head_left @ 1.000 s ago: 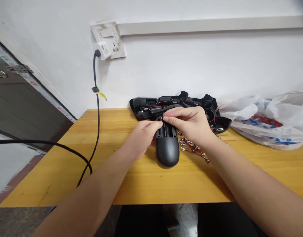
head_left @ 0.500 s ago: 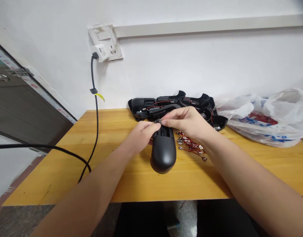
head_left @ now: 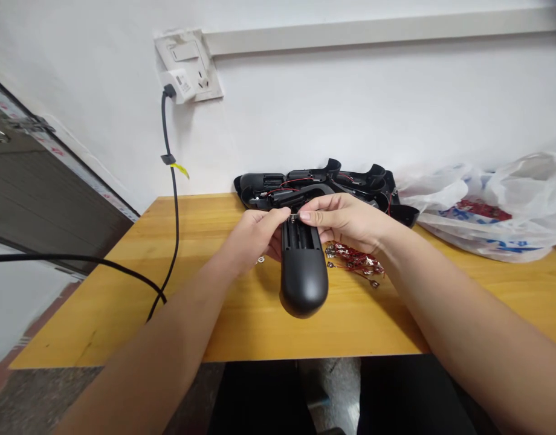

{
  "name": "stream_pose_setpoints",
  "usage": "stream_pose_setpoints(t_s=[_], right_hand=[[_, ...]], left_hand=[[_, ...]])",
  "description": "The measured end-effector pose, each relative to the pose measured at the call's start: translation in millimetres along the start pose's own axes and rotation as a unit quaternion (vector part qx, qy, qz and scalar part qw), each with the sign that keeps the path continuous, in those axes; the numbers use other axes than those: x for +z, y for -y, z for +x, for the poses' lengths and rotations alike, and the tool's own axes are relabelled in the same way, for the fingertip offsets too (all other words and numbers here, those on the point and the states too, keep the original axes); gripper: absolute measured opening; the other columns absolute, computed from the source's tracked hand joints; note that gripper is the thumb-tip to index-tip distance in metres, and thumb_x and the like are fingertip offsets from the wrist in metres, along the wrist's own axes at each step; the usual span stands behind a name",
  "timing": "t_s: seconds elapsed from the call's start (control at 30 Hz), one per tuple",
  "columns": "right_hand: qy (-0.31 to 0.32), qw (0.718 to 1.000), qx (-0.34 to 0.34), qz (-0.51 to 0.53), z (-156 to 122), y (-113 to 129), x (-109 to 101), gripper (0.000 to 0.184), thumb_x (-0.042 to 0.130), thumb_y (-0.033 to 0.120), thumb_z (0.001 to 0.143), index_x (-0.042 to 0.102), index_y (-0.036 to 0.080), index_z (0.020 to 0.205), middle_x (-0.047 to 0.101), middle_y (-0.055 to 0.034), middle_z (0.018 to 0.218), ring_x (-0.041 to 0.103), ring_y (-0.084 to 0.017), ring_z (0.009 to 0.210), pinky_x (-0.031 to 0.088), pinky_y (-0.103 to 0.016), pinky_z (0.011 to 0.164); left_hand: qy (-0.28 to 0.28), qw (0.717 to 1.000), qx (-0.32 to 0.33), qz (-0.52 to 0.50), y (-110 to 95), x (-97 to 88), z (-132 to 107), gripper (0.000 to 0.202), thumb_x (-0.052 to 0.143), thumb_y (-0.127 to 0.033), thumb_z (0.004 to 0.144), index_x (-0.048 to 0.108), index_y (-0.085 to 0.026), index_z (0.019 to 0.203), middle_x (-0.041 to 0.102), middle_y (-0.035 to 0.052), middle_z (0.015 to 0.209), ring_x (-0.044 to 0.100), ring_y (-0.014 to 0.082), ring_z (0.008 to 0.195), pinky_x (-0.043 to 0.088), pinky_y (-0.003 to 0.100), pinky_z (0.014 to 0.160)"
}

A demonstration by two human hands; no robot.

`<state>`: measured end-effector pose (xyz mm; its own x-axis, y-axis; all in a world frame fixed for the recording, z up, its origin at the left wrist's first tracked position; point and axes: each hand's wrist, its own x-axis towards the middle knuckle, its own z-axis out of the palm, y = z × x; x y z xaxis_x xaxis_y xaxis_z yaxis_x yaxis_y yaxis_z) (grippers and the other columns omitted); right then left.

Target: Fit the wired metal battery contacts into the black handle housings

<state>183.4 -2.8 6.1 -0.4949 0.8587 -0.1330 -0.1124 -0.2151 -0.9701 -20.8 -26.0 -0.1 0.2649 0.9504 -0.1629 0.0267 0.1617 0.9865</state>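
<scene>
The left hand curls closely over the open end of a black shell, while the right hand pinches a tiny metal contact (a very narrow grip) there.

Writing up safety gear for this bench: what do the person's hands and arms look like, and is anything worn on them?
The left hand and right hand are bare: no gloves, and no rings or watch show. Both forearms are bare, with no sleeve in view, and the fingernails look short.

Black plastic housing, red wires, honey-yellow wooden tabletop.
</scene>
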Motion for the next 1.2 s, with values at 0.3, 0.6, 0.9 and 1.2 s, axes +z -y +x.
stream_pose_setpoints(t_s=[0.3, 0.6, 0.9, 1.2], right_hand=[[0.014, 1.000, -0.019, 0.018, 0.7, -2.9, 1.2, 0.019, 0.090, 0.028, 0.074, 0.082, 0.019, 0.088, 0.078, -0.0053, 0.086, 0.070, -0.012, 0.069, 0.059, -0.022, 0.064], [0.011, 0.997, -0.077, -0.026, 2.6, -7.0, 2.0, 0.010, 0.080, 0.027, 0.080, 0.081, 0.019, 0.086, 0.075, -0.0028, 0.076, 0.065, -0.011, 0.058, 0.054, -0.022, 0.054], [0.004, 0.993, -0.103, -0.050, 1.3, -4.8, 6.4, 0.011, 0.079, 0.027, 0.076, 0.079, 0.016, 0.078, 0.068, 0.0004, 0.063, 0.056, -0.008, 0.049, 0.046, -0.019, 0.046], [-0.011, 0.988, -0.105, -0.115, 2.3, -7.8, 3.2, 0.012, 0.080, 0.025, 0.073, 0.075, 0.014, 0.074, 0.069, -0.0027, 0.066, 0.058, -0.012, 0.056, 0.045, -0.024, 0.054]], left_hand=[[-0.005, 0.999, 0.020, 0.028, -1.4, -1.2, -0.6, 0.033, 0.064, -0.041, 0.084, 0.070, -0.013, 0.067, 0.072, 0.0101, 0.066, 0.066, 0.0171, 0.054, 0.052, 0.026, 0.051], [0.016, 0.999, 0.040, 0.034, -5.2, 0.0, -5.0, 0.029, 0.059, -0.035, 0.081, 0.068, -0.015, 0.061, 0.068, 0.0076, 0.059, 0.063, 0.0166, 0.049, 0.051, 0.027, 0.046], [0.022, 0.997, 0.058, 0.049, -6.0, -1.7, -4.9, 0.032, 0.056, -0.029, 0.081, 0.063, -0.016, 0.053, 0.065, 0.0032, 0.051, 0.057, 0.0116, 0.042, 0.046, 0.020, 0.042], [0.055, 0.991, 0.041, 0.117, -7.0, -3.4, -4.9, 0.027, 0.053, -0.021, 0.079, 0.066, -0.016, 0.055, 0.069, 0.0023, 0.055, 0.064, 0.0121, 0.047, 0.052, 0.019, 0.047]])
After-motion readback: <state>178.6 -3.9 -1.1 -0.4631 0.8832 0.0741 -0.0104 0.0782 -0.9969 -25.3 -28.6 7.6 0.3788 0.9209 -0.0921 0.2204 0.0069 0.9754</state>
